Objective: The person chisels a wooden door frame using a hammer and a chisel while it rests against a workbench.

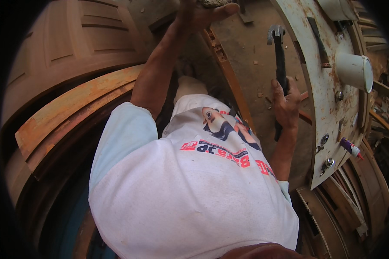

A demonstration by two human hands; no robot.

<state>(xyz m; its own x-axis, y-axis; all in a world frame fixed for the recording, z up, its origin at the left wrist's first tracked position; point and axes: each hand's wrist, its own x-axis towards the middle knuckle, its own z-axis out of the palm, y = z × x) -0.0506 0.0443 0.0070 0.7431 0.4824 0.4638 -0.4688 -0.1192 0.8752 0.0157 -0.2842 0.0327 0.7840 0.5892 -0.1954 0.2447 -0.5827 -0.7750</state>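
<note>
My right hand (286,103) is closed around the dark handle of a claw hammer (280,60), held upright with its grey metal head at the top. It is just left of a worn white tabletop. At the upper edge of the view is my left hand (199,15), thumb stretched out to the right; its other fingers are mostly cut off. A rough greyish thing (214,2) shows beside that thumb, too cropped to name. Below my left hand, a long orange-brown wooden piece (231,75) with cut recesses near its far end slants down toward my body.
The white tabletop (307,26) carries a chisel (318,41), a white plastic container (354,71), round metal knobs (330,162) and a purple bottle (350,146). Panelled wooden doors (99,30) and curved-looking boards (78,108) crowd my left. Wood chips (260,95) dot the floor.
</note>
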